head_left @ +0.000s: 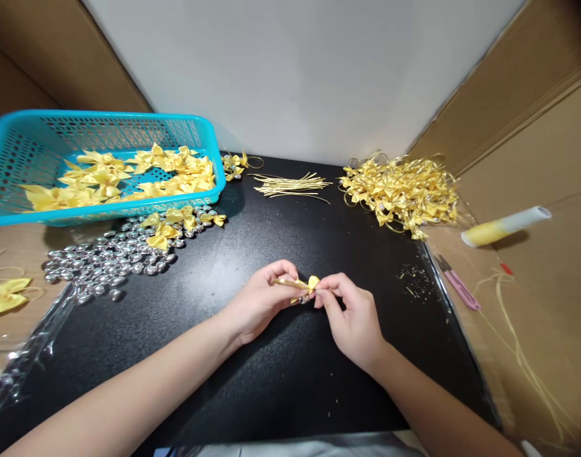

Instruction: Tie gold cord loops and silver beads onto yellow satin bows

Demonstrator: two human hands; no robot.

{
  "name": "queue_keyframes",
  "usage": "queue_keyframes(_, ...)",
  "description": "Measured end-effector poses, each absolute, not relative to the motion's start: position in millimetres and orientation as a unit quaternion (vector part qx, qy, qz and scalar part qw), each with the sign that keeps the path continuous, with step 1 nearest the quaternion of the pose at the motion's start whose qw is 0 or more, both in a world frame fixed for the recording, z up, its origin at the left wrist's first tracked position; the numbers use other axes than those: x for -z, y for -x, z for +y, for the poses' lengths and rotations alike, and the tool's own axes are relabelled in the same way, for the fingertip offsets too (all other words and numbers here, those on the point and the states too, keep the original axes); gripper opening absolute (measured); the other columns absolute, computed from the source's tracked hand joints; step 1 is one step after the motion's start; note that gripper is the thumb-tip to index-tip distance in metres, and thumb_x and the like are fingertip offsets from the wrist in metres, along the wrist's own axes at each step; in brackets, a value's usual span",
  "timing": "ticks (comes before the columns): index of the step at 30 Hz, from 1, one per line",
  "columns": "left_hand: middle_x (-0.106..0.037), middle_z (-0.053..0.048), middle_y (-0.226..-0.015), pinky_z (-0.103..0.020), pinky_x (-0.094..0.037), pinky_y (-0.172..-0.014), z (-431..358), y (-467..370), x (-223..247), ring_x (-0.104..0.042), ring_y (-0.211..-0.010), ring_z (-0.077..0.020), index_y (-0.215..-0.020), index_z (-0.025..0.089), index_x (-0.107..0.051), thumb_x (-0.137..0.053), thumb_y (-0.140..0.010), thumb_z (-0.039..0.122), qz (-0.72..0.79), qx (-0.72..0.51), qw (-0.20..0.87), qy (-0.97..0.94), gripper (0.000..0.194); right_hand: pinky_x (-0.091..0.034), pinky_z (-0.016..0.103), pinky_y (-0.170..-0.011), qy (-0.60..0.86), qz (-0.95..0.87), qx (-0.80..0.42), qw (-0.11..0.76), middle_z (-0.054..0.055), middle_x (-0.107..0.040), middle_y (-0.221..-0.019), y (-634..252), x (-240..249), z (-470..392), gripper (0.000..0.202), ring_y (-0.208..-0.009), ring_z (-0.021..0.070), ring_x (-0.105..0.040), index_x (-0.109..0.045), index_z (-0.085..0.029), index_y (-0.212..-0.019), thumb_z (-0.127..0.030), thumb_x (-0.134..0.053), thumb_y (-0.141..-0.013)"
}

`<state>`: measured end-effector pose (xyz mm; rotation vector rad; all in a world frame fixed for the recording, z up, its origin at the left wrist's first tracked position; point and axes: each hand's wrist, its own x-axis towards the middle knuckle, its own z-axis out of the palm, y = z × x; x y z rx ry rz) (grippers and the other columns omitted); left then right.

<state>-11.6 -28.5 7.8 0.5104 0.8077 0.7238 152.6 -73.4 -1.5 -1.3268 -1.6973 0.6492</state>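
Note:
Near the middle of the black tabletop, both hands meet over a small yellow ribbon bow [313,283]. Between the thumb and fingers of my left hand [266,296] the bow is pinched, along with a gold strip that lies along the thumb. A bit of silver shows just under the bow, perhaps a bell or bead. My right hand [351,312] pinches the bow's right side with thumb and forefinger; the exact grip there is too small to make out.
A blue basket [176,200] of yellow bows stands at the back left, with silver beads [104,257] in front. Gold ties [293,185] lie at the back. Finished-looking bows [404,193] are heaped at the back right, near pink-handled snips [459,285] and a yellow-white roll [504,227].

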Motion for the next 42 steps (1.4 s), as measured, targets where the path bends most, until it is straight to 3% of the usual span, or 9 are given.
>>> queue_keyframes(15,-0.07,0.0,-0.064,-0.022,-0.049,-0.067,-30.6,8.3,-4.4,-0.066,-0.063,-0.011,-0.07,0.016,-0.05,-0.082,-0.06,0.009,0.376,-0.358,0.821,-0.238,0.034,-0.051,0.023,-0.061,0.544,-0.619,-0.334,0.457,-0.002,-0.063,-0.063,-147.3,5.5,-75.5,0.012,-0.058,0.0114,-0.063,-0.056,-0.02,-0.081,-0.017,-0.05,-0.092)
queue_keyframes(42,-0.065,0.004,-0.058,-0.023,-0.048,-0.07,-28.8,9.0,-6.5,-0.067,-0.065,-0.0126,-0.07,0.017,-0.051,-0.083,-0.059,0.011,0.387,-0.362,0.819,-0.22,0.035,-0.052,0.025,-0.065,0.526,-0.71,-0.216,0.415,0.0,-0.064,-0.067,-157.1,-3.1,-70.3,0.015,-0.064,0.0139,-0.064,-0.058,-0.021,-0.085,-0.011,-0.049,-0.091)
